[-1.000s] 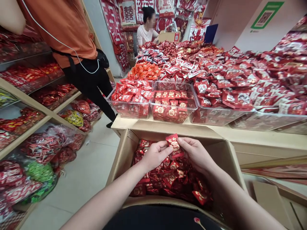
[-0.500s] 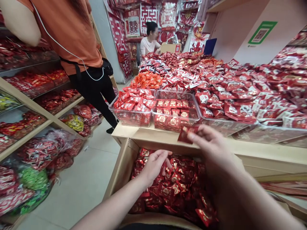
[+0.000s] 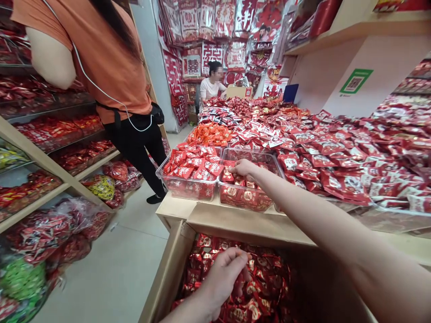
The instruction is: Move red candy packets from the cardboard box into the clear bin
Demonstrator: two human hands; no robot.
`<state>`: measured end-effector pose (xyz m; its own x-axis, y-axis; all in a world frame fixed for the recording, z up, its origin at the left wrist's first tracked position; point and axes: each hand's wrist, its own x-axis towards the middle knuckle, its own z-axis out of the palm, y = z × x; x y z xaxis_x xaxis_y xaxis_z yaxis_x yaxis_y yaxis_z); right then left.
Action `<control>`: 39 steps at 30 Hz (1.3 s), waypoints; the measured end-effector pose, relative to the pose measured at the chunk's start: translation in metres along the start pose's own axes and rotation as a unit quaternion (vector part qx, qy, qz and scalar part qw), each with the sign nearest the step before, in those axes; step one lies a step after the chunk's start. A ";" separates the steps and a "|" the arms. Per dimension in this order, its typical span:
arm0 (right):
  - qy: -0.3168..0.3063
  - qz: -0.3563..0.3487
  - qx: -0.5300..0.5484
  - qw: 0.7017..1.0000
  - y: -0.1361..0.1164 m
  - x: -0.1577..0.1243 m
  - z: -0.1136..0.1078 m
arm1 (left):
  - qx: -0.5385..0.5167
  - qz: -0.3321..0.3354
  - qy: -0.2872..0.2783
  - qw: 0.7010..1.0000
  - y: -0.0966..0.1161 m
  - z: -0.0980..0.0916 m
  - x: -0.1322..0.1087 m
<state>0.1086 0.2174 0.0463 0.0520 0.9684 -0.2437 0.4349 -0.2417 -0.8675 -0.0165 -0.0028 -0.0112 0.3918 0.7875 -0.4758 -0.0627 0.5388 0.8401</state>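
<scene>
My right hand reaches into a clear plastic bin on the counter. Its fingers are closed on a small red candy packet, among rows of matching packets with round gold print. Lower down, my left hand is inside an open cardboard box. Thumb and forefinger meet there while the other fingers curl underneath; whatever they hold is hidden. Loose red-and-gold candy packets fill the box below that hand.
Left of that bin stands another bin of red packets. Heaps of wrapped sweets cover the counter behind. A person in an orange shirt stands at the left beside shelves; another person sits at the back.
My right hand has moved from above the counter edge, left and forward into the plastic bin, with the candy packet. The left hand stays over the box's packets. The view has tilted up.
</scene>
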 end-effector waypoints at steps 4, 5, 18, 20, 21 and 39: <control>-0.005 -0.020 -0.062 0.998 0.006 -0.003 0.003 | -0.002 -0.013 -0.014 1.000 0.002 0.002 -0.002; -0.005 -0.028 -0.080 0.996 0.007 -0.004 0.003 | -0.002 -0.013 -0.016 1.000 0.001 0.002 -0.002; 0.097 -0.183 -0.253 0.945 -0.006 -0.033 -0.019 | -0.344 -0.110 -0.011 0.932 0.016 -0.009 0.000; 0.127 -0.256 -0.201 0.937 0.000 -0.069 -0.028 | -0.360 -0.103 -0.035 0.927 0.018 -0.012 0.000; 0.117 -0.277 -0.167 0.939 0.007 -0.092 -0.030 | -0.361 -0.104 -0.044 0.926 0.018 -0.012 0.000; -0.098 -0.077 0.252 0.960 0.109 -0.232 0.016 | -0.187 0.134 -0.066 0.971 0.016 0.022 -0.001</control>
<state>0.1297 -0.0347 0.0019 -0.1700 0.9768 -0.1301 -0.0679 -0.1433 -0.9873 0.0021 -0.0020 0.0086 0.4272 0.8830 -0.1943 -0.4990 0.4095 0.7638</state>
